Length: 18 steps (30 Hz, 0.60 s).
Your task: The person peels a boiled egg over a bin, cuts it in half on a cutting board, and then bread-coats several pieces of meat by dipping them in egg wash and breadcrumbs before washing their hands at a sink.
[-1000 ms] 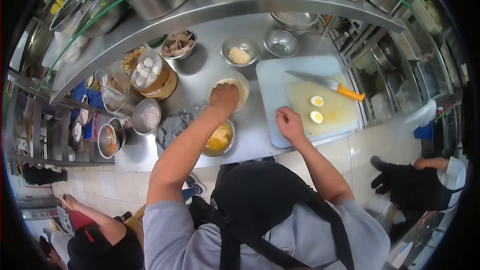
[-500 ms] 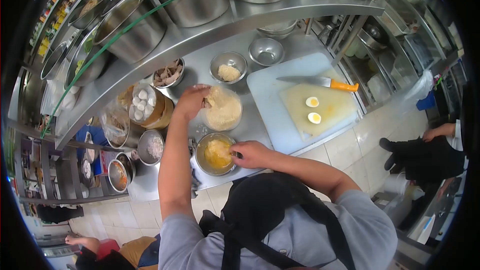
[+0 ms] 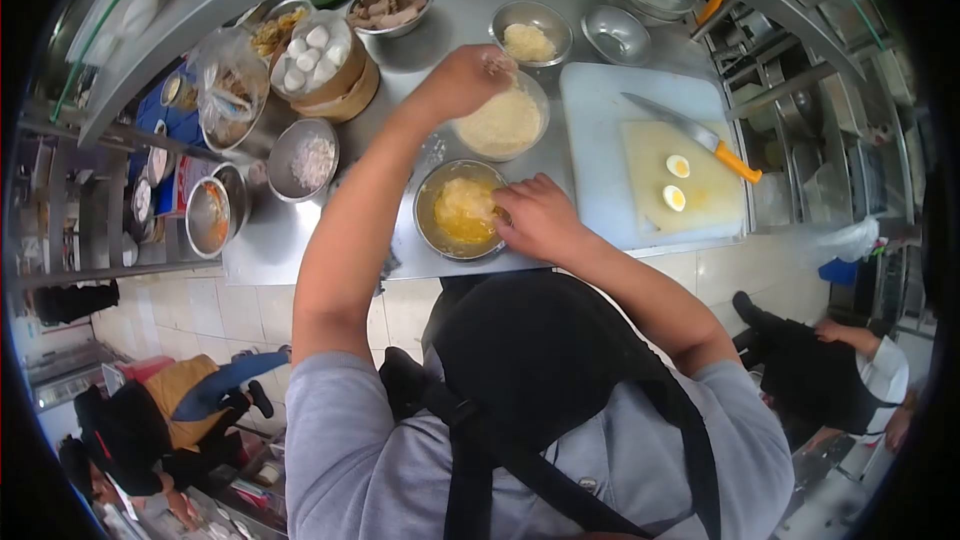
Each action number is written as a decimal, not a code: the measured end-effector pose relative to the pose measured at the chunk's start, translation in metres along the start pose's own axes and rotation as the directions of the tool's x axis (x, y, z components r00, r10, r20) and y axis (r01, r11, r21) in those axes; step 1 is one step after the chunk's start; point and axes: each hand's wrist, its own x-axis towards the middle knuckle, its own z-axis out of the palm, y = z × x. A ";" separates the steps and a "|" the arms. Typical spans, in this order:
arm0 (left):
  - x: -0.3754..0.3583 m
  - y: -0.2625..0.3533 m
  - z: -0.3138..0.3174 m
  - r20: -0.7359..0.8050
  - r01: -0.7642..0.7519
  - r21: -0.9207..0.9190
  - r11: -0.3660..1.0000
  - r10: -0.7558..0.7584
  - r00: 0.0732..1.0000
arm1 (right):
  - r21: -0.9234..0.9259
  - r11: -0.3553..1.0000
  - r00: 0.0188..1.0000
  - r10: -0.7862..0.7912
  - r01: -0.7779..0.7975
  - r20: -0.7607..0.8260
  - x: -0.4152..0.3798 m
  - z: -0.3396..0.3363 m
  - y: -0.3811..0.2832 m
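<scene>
Head view, nearest first: at eleven o'clock, I have my right hand (image 3: 545,220) bent over the rim of a round steel bowl of yellow liquid (image 3: 427,225); whether it pinches anything I can't tell. At twelve, my left hand (image 3: 465,82), fingers bunched together, contents unclear, is above a round tub of pale crumbs (image 3: 545,130). At one, a pale-blue plastic cutting board (image 3: 593,145) bears an orange-handled steel knife (image 3: 690,130).

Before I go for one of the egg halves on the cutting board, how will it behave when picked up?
The egg half probably feels slippery, given its glossy white. Its yolk could crumble if squeezed. Lying cut side up, it may rock.
</scene>
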 end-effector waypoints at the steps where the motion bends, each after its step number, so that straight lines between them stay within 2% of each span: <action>1: -0.004 -0.005 0.004 -0.013 0.002 -0.009 1.000 -0.002 1.000 | -0.007 1.000 1.000 -0.009 0.009 0.011 0.006 0.002 -0.003; 3: -0.014 -0.017 0.010 -0.034 -0.032 -0.030 0.999 0.031 0.999 | -0.166 0.973 0.987 -0.153 0.158 0.042 0.019 0.010 -0.012; 4: -0.018 -0.020 0.012 -0.035 -0.023 -0.034 0.999 0.022 0.999 | -0.171 0.971 0.986 -0.161 0.167 0.050 0.024 0.017 -0.014; 6: -0.025 -0.024 0.014 -0.051 -0.027 -0.053 0.998 0.024 0.998 | -0.361 0.917 0.984 -0.140 0.171 0.111 0.035 0.029 -0.012; 10: -0.036 -0.023 0.014 -0.072 -0.036 -0.091 0.995 0.029 0.997 | -0.351 0.925 0.972 -0.072 0.150 0.226 0.041 0.025 -0.013; 12: -0.041 -0.022 0.015 -0.091 -0.057 -0.100 0.993 0.047 0.995 | -0.366 0.914 0.982 -0.135 0.174 0.129 0.039 0.023 -0.019; 13: -0.042 -0.021 0.013 -0.098 -0.075 -0.102 0.992 0.065 0.993 | -0.369 0.910 0.979 -0.148 0.189 0.136 0.039 0.022 -0.026; 15: -0.045 -0.019 0.010 -0.110 -0.076 -0.106 0.991 0.064 0.992 | -0.271 0.908 0.947 -0.297 0.320 0.125 0.037 0.021 -0.043; 18: -0.048 -0.016 0.013 -0.107 -0.067 -0.109 0.992 0.056 0.993 | -0.281 0.876 0.920 -0.371 0.392 0.127 0.041 0.037 -0.043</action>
